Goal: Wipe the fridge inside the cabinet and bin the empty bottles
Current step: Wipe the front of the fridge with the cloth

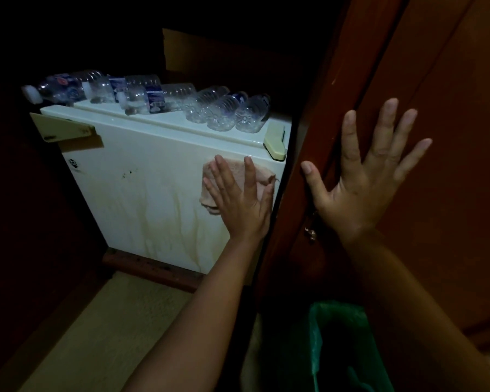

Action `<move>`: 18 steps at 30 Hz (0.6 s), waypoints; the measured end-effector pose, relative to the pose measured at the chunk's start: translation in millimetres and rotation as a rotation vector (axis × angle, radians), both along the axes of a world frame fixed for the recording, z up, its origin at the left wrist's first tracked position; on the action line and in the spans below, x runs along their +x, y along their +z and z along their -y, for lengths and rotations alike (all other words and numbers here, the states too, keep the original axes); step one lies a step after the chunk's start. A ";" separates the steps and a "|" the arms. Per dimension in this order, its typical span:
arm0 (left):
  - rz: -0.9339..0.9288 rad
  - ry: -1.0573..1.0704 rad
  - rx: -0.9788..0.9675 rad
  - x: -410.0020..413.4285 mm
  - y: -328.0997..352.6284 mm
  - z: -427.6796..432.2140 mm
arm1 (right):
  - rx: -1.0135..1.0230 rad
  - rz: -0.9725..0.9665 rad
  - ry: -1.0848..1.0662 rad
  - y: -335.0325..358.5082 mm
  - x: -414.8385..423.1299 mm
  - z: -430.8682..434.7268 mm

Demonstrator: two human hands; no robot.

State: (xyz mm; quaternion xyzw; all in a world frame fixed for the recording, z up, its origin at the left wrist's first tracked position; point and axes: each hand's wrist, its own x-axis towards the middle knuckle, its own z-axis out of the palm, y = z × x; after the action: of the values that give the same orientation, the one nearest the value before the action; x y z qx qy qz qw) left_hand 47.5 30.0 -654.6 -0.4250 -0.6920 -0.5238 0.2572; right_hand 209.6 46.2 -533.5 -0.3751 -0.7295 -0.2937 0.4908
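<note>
Left hand (238, 202) lies flat, fingers straight and apart, pressing a pinkish cloth (238, 172) against the upper right of the white mini fridge (142, 193) door (brown streaks run down the panel). Right hand (365, 176), fingers splayed, rests flat on the wooden cabinet door (450, 137). Empty plastic bottles (224, 111) lie on the fridge top. A green-lined bin (337, 335) stands below.

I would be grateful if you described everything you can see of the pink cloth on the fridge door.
The cloth is pale pink and looks soft, like towelling, bunched into a loose, folded wad. It lies against the upper right part of the white fridge door, just below the top edge and beside brownish streaks. The left hand presses it there with straight, spread fingers, covering its middle. Its edges show above and on both sides of the fingers.
</note>
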 end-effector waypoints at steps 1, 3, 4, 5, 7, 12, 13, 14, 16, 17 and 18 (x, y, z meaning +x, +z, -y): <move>0.041 -0.007 0.014 1.8 -8.0 0.4 | 0.000 0.000 0.002 -0.3 0.1 -0.3; 0.117 -0.013 0.002 6.6 -30.1 5.5 | -0.001 -0.001 0.009 -0.7 0.0 -0.6; 0.142 -0.012 -0.022 9.1 -40.5 9.0 | -0.001 -0.002 0.014 -0.5 0.0 -0.4; 0.157 -0.004 -0.044 11.2 -46.3 11.2 | 0.001 -0.003 0.017 -0.6 -0.3 -0.6; 0.196 0.018 -0.047 13.2 -36.9 9.6 | 0.004 -0.009 0.018 -0.6 -1.0 -1.5; 0.286 -0.010 0.048 12.1 -8.9 4.9 | 0.010 -0.016 0.018 -1.6 -0.6 -2.9; 0.277 -0.019 0.074 11.9 -12.6 5.8 | 0.010 -0.016 0.020 -2.0 -0.7 -3.0; 0.271 -0.033 0.105 12.2 -16.3 6.9 | 0.013 -0.020 0.025 -2.3 -0.9 -3.4; 0.306 -0.073 0.180 13.8 -16.8 7.0 | 0.026 -0.028 0.029 -2.9 -1.3 -4.7; 0.342 -0.091 0.220 15.0 -13.9 5.9 | 0.028 -0.032 0.028 -3.4 -1.3 -4.9; 0.382 -0.095 0.257 16.7 -9.8 4.7 | 0.033 -0.036 0.029 -3.8 -1.3 -5.1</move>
State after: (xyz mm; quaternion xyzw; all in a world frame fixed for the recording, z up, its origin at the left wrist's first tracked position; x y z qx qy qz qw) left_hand 64.2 25.3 -664.4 -0.3140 -0.6349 -0.6900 0.1490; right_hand 208.3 51.3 -537.3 -0.3617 -0.7210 -0.2915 0.5142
